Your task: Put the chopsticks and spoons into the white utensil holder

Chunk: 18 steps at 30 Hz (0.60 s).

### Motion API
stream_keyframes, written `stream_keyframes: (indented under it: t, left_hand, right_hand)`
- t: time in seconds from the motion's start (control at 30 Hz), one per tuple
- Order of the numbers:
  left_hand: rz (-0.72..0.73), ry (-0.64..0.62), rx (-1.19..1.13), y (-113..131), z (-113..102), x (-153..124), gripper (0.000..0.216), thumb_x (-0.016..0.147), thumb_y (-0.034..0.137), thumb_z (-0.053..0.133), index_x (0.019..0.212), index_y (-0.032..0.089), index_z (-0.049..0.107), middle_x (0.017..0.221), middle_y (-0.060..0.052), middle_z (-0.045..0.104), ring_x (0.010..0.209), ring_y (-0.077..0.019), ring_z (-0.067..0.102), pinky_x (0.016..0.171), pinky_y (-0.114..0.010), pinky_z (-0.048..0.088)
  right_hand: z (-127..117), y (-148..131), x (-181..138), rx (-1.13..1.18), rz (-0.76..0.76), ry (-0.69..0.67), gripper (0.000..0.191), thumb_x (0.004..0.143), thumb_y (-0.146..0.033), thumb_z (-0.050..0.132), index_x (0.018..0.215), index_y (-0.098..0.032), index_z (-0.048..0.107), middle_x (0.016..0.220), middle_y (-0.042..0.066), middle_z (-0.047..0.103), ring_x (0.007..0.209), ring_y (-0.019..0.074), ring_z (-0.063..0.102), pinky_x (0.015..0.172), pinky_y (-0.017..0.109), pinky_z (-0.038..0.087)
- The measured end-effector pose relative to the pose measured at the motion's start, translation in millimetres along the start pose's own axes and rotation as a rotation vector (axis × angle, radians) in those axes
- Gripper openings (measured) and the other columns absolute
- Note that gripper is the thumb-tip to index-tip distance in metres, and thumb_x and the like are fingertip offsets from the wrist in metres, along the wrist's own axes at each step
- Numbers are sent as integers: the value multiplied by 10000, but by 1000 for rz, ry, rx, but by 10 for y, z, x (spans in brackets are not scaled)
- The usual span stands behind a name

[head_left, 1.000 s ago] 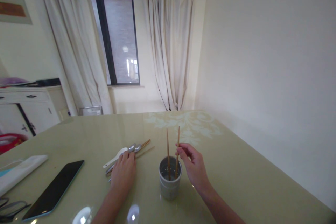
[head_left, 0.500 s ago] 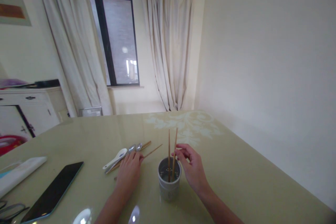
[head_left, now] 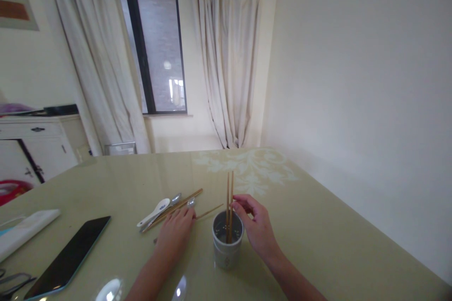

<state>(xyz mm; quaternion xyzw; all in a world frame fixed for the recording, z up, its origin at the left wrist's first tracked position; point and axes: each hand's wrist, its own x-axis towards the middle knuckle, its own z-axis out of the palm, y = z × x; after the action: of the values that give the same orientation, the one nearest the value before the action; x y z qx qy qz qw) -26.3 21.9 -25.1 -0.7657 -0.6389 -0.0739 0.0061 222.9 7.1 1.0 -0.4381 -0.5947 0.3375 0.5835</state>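
A grey perforated cup (head_left: 226, 255) stands on the pale green table (head_left: 318, 235) with two wooden chopsticks (head_left: 229, 207) upright in it. My right hand (head_left: 257, 228) is beside the cup's right rim, with thumb and forefinger pinched on the right-hand chopstick. My left hand (head_left: 173, 234) lies palm down left of the cup, fingers closed over a loose chopstick (head_left: 210, 210) that points toward the cup. Just beyond its fingertips lie a white ceramic spoon (head_left: 155, 210), metal spoons (head_left: 175, 199) and more chopsticks (head_left: 189, 196).
A black phone (head_left: 67, 256) lies at the table's left front, with a white box (head_left: 26, 228) and glasses (head_left: 10, 281) further left. A white cabinet (head_left: 38, 143) stands beyond the table's left edge. The wall runs close along the right side.
The right-hand chopstick in the cup has gone from leaning to upright beside the other. My left hand slid a loose chopstick toward the cup, and the cutlery pile shifted slightly.
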Motion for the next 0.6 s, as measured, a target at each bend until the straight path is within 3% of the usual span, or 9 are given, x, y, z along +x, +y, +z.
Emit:
stream_keyframes:
  t: [0.4,0.6]
  left_hand:
    - [16,-104,-67,85,-124,-20,354,1097,232,344,1184,238,686,1230,-82,767,1128,-287,751,938,-400,547]
    - [14,-124,-135,130,-88,-7,333,1088,219,349,1220,221,655,1298,-99,730,1170,-266,728,972,-379,530]
  right_hand:
    - [9,28,2,22,18,-13,543,909,-710,716,1075,-199,792,934,113,836,862,290,765,790,389,563]
    - [11,101,21,18,39,-67,488,881,-680,762,1011,-214,819,928,100,833,873,292,757,784,385,539]
